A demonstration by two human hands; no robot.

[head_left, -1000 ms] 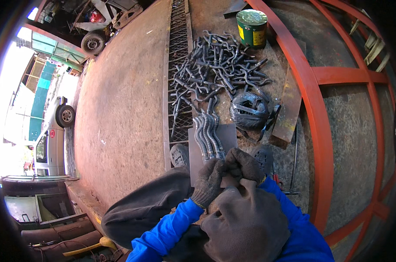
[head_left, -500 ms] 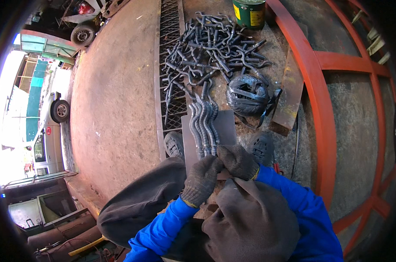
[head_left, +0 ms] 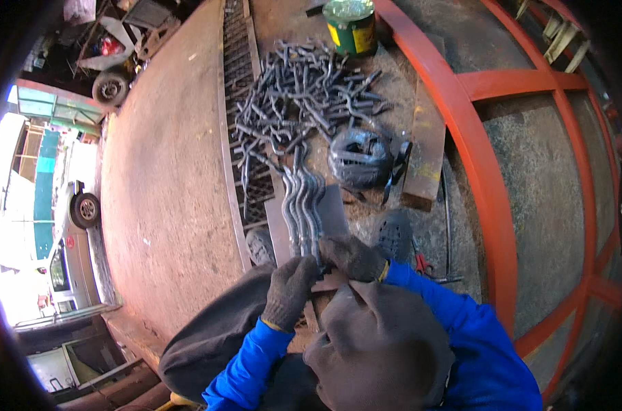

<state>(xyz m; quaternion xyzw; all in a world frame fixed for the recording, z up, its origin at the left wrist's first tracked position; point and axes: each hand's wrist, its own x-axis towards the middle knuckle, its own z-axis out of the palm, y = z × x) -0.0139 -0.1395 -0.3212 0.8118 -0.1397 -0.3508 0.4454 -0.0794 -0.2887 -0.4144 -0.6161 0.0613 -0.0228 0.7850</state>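
Observation:
Several wavy metal rods (head_left: 299,205) lie side by side on a flat grey plate (head_left: 335,209) between my shoes. At their near ends are both of my hands, in dark grey knit gloves. My left hand (head_left: 289,291) is closed, with its fingertips by the rod ends. From the right, my right hand (head_left: 354,257) comes in closed, its fingers bent against the same ends. Between the gloves shows a small dark bit, too hidden to name. Just beyond the plate, to the right, sits a ball of black plastic strip (head_left: 360,161).
A large heap of similar bent rods (head_left: 304,89) spreads over a metal grating (head_left: 234,58). Behind it stands a green pail (head_left: 352,31). An orange-painted metal frame (head_left: 492,198) runs along the right. Red-handled pliers (head_left: 423,264) lie beside my right shoe (head_left: 392,233).
The whole view has shifted, so the heap, pail and frame sit farther left and lower. My hands stay at the rod ends, with a slightly wider gap between the gloves.

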